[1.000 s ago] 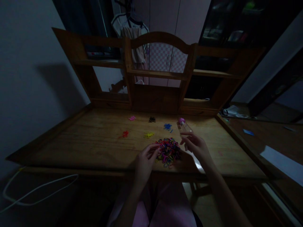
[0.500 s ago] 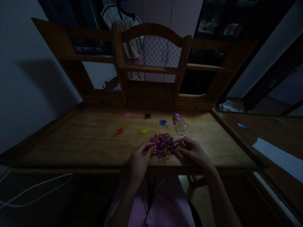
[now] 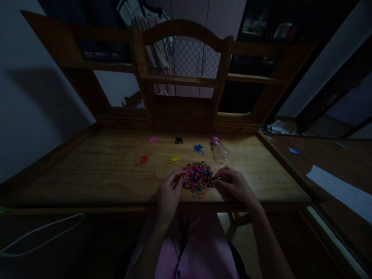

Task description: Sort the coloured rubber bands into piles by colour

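A heap of small mixed-colour rubber bands (image 3: 198,177) lies near the front edge of a wooden desk (image 3: 101,170). My left hand (image 3: 169,192) rests at the heap's left side, fingers curled with the tips touching the bands. My right hand (image 3: 235,184) sits at the heap's right side, fingers bent and pinched at its edge. What either pinch holds is too dark to tell. Behind the heap lie small sorted clusters: red (image 3: 142,159), yellow (image 3: 173,159), blue (image 3: 198,148), black (image 3: 178,140) and pink (image 3: 152,139).
A clear bottle with a pink cap (image 3: 219,150) lies on its side behind my right hand. A wooden shelf hutch (image 3: 183,81) rises at the desk's back. A white cable (image 3: 37,232) loops below on the left. Papers (image 3: 277,127) lie at the right.
My right hand let go of the clear bottle, which now lies on the desk, and came down to the heap's right edge. My left hand stayed at the heap.
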Demonstrator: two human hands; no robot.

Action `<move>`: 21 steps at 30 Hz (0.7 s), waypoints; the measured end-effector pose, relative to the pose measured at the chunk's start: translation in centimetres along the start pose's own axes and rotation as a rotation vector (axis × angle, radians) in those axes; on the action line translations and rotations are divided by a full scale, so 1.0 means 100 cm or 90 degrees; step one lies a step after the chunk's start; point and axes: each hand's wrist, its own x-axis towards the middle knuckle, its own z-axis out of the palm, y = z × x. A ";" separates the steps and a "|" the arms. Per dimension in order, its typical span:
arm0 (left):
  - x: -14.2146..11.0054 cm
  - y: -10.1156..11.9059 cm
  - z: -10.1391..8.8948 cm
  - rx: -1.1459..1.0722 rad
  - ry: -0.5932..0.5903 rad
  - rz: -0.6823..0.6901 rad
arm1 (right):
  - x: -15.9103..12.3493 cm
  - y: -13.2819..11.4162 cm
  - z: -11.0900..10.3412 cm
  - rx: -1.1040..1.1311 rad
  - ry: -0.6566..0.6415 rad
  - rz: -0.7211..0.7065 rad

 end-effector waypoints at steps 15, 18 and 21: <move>-0.001 0.002 0.000 0.012 -0.005 0.004 | 0.000 0.000 0.006 0.008 0.032 0.035; -0.001 0.004 0.000 0.009 -0.011 0.001 | 0.000 -0.001 0.006 0.004 0.021 0.031; -0.001 0.005 0.000 0.008 -0.015 0.001 | 0.001 0.000 0.007 0.000 0.022 0.031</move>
